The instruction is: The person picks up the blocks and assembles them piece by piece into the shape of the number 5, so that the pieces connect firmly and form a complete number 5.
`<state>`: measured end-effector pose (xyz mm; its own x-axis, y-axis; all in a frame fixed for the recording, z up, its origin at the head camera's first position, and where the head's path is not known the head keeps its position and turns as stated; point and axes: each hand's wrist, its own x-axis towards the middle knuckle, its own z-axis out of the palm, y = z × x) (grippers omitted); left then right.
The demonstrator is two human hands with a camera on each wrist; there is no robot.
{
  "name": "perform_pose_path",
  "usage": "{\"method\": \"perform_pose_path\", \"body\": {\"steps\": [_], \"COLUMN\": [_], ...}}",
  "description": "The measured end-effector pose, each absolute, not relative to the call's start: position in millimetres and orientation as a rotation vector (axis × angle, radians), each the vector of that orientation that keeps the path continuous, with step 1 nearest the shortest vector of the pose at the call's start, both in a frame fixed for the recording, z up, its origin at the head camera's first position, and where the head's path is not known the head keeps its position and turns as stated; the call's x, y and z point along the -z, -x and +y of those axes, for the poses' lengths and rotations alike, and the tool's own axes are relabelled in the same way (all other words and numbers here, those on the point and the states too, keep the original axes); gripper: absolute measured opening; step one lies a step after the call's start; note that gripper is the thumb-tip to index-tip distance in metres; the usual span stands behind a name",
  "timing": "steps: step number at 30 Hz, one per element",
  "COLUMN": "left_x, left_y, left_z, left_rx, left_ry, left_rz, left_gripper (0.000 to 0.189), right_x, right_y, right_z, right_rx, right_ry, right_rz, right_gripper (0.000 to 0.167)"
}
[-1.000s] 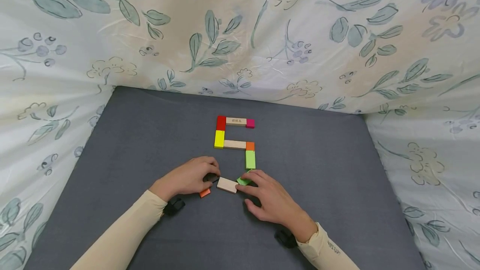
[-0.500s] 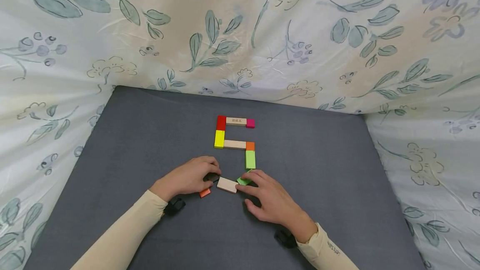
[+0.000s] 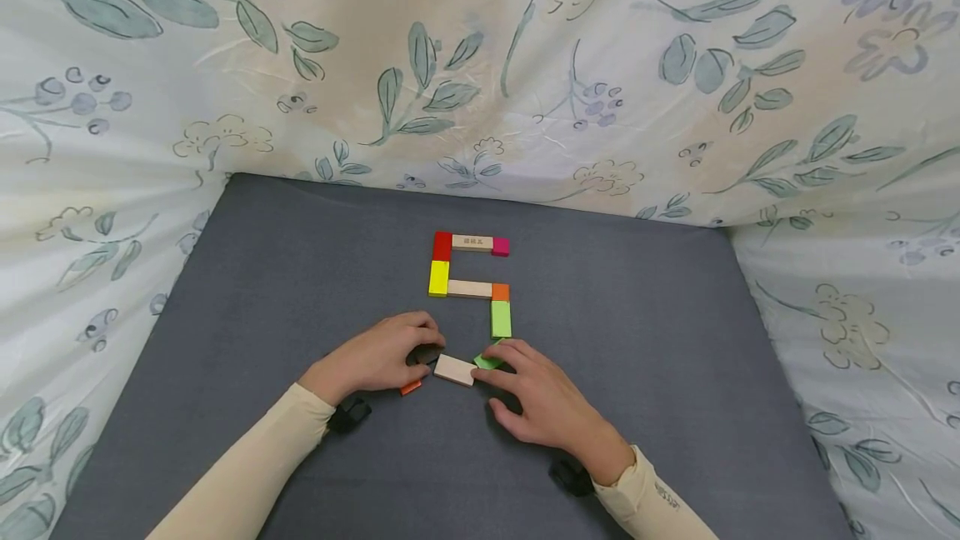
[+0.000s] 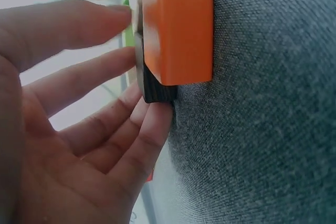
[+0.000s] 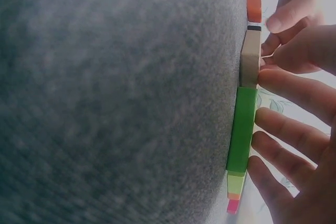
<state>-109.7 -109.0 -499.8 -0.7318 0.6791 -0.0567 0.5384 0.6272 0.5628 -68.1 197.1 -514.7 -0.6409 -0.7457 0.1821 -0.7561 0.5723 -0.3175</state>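
Note:
In the head view my left hand (image 3: 382, 350) curls over a black block (image 4: 157, 90), with thumb and fingers at either side of it. An orange block (image 4: 186, 30) lies just beside it, partly under the thumb in the head view. To the right, a plain wooden block (image 3: 454, 370) lies slanted on the cloth. My right hand (image 3: 543, 394) has loosely extended fingers resting along a green block (image 5: 243, 129). Its index fingertip is right where the green and wooden blocks meet, and its thumb stays apart. In the head view the hand hides much of the green block.
Beyond the hands, joined blocks form a bent line: magenta (image 3: 501, 247), printed wood (image 3: 472, 243), red (image 3: 442, 246), yellow (image 3: 438, 278), wood (image 3: 470, 290), orange (image 3: 500, 292) and light green (image 3: 500, 319). Grey cloth (image 3: 637, 315) covers the table; floral fabric (image 3: 480, 65) hangs around it.
My left thumb and fingers have shifted slightly right toward the wooden block, and less of the near orange block shows. The right hand has stayed in place.

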Motion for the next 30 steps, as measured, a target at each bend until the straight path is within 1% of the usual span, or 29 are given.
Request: {"method": "perform_pose_path", "body": {"steps": [7,10,18,30], "left_x": [498,497,500,508], "left_y": [100,93,73,66], "left_z": [-117,-121,-126,-125], "left_rx": [-0.784,-0.779,-0.765,-0.732], "left_ry": [-0.86,-0.801,-0.682,-0.718], "left_rz": [2.699,2.735,2.759,2.778], "left_gripper": [0.055,0.059,0.047,0.033], "right_x": [515,515,514,516], "right_y": [68,68,68,67], "right_z": [197,197,197,196], "right_rx": [-0.573,-0.568,-0.568,-0.562], "right_ry": [-1.32,-1.317,-1.322,-1.31], "right_rz": [-2.763,-2.77,-2.761,-2.77], "right_gripper": [0.037,0.037,0.037,0.038]}}
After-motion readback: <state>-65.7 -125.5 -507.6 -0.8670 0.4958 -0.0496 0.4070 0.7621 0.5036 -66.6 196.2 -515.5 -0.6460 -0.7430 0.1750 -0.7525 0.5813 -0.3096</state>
